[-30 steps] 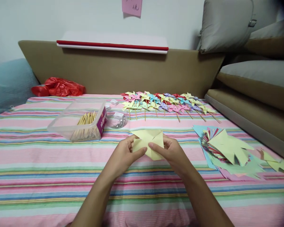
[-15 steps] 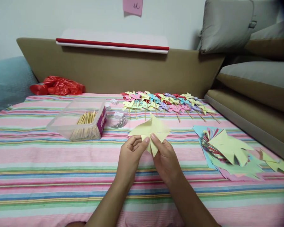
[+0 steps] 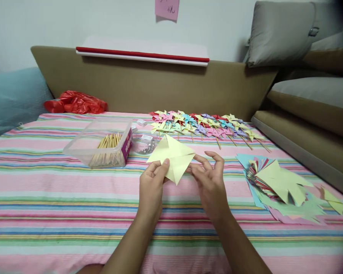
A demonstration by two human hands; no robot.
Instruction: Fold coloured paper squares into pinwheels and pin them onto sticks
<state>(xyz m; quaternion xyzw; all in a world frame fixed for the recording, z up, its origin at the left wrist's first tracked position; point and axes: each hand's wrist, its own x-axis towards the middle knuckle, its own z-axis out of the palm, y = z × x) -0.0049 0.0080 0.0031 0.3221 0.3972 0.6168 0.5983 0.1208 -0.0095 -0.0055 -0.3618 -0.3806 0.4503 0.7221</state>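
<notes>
While left hand (image 3: 151, 184) fingers pinch it, pale yellow paper (image 3: 173, 156) creased, right hand (image 3: 210, 180) fingers apart.

My left hand (image 3: 151, 186) is raised, thumb and forefinger pinched together, forearm angling up from below. My right hand (image 3: 210, 182) sits just beside it, fingers spread loosely, thumb and fingertips nearly meeting.

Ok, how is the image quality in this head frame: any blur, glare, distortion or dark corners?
Head view: soft, even indoor light, no glare; only faint shadows under the left hand and right hand. The yellow paper is sharp enough to show its folds. Wide-angle bending shows at the edges, where the striped cloth curves, and the top right corner is darkened. The far pinwheels look a little soft.
</notes>
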